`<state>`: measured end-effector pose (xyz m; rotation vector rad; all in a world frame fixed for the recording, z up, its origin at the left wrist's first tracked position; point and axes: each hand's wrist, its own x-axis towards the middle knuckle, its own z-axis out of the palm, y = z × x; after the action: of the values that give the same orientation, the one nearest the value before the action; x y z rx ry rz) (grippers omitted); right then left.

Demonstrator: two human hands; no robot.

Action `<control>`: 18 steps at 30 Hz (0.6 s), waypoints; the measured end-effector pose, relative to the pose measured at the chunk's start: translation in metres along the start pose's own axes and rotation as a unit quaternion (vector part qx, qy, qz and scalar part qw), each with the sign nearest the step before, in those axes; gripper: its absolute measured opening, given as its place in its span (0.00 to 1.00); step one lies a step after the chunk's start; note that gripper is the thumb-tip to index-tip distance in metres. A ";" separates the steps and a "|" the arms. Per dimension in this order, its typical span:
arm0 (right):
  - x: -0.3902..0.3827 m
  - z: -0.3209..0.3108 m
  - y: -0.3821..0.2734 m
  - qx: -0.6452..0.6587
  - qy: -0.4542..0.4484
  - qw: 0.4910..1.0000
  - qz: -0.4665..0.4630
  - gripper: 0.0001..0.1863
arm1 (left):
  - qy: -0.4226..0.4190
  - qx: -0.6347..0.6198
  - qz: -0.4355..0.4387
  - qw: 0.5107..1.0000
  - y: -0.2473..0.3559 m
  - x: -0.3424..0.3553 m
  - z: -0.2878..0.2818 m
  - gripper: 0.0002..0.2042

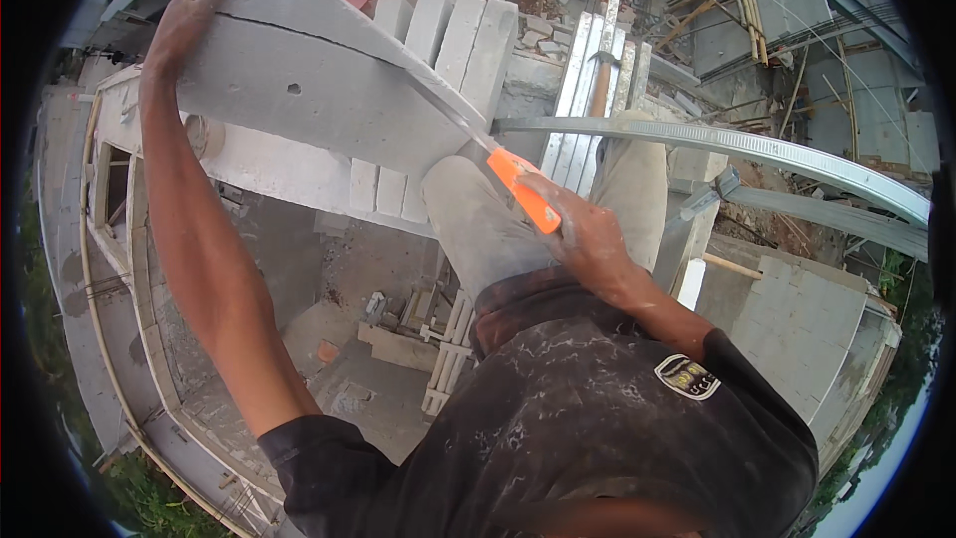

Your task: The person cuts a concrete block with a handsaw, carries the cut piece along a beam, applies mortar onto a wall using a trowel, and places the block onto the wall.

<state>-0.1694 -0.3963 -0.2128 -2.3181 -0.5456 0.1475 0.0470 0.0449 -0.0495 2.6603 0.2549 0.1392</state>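
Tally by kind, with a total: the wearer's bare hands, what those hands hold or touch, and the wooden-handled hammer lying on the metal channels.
Bare hands, left hand and right hand: 2
Orange-handled metal saw: 1
Large grey masonry slab: 1
Wooden-handled hammer: 1
Total: 5

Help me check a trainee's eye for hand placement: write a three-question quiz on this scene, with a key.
1. Which hand holds the saw?
A) left
B) right

2. True or false: the left hand holds the block.

3. Fill in: the saw's handle is coloured ____.

Key:
1. B, the right hand
2. True
3. Orange
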 end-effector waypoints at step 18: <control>-0.036 -0.017 -0.004 0.019 0.039 0.999 0.002 0.29 | -0.001 -0.027 0.032 0.999 0.012 -0.002 -0.001 0.39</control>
<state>-0.1986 -0.4202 -0.1993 -2.2779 -0.4943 0.0680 0.0469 0.0343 -0.0435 2.6158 0.1629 0.1624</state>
